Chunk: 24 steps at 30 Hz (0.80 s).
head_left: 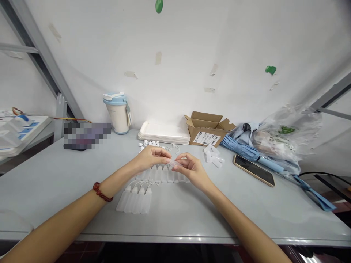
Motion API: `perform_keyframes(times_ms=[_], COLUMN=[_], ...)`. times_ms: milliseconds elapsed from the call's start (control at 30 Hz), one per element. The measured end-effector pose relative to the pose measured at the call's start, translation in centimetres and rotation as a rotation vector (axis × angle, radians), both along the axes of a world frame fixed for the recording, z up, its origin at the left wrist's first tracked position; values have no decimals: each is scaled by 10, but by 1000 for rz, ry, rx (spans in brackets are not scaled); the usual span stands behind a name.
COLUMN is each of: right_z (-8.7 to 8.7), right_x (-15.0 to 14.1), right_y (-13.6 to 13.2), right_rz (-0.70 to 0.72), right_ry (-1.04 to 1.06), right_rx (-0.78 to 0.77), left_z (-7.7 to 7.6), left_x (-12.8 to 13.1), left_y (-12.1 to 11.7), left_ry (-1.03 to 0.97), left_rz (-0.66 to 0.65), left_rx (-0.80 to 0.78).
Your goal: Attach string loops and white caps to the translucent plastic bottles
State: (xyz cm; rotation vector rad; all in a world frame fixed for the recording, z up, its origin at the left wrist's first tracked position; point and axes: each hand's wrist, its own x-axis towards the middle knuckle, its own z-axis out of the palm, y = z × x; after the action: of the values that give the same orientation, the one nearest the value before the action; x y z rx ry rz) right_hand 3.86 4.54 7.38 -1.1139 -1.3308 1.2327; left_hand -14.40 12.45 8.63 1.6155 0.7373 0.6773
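A small translucent plastic tube (pixel 174 164) is held over the table between my two hands. My right hand (pixel 193 171) grips its body between thumb and fingers. Thumb and fingers of my left hand (pixel 153 157) are pinched together at the tube's other end; what is between them is too small to tell. Below my hands lies a row of similar translucent tubes (pixel 158 174), partly hidden. Nearer the front edge lie several tubes with white cord loops (pixel 134 201), side by side. Behind my left hand are small white caps (pixel 148 143), and thin white loops (pixel 175 148) lie beside them.
More translucent pieces (pixel 213 155) lie in front of an open cardboard box (pixel 207 128). A stack of white trays (pixel 166 132) and a tumbler (pixel 117 113) stand by the wall. On the right are a phone (pixel 253 170), a blue umbrella (pixel 246 149) and a plastic bag (pixel 285 135).
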Motion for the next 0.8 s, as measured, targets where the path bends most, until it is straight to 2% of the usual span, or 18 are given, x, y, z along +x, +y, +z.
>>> perform_keyframes(times_ms=[167, 367, 533, 633, 800], right_z=[-4, -6, -9, -10, -7], right_x=[-2, -4, -6, -6, -7], right_y=[0, -2, -3, -2, -1], right_rz=[-1, -5, -52, -68, -92], right_ry=[-28, -157, -146, -106, -38], right_rx=[28, 155, 156, 142, 100], left_z=[-1, -2, -3, -2, 3], left_x=[1, 1, 3, 4, 2], left_y=[-1, -2, -1, -3, -8], left_ry=[-59, -114, -123, -73, 100], left_rz=[47, 41, 57, 85, 174], left_rx=[-53, -79, -87, -21, 176])
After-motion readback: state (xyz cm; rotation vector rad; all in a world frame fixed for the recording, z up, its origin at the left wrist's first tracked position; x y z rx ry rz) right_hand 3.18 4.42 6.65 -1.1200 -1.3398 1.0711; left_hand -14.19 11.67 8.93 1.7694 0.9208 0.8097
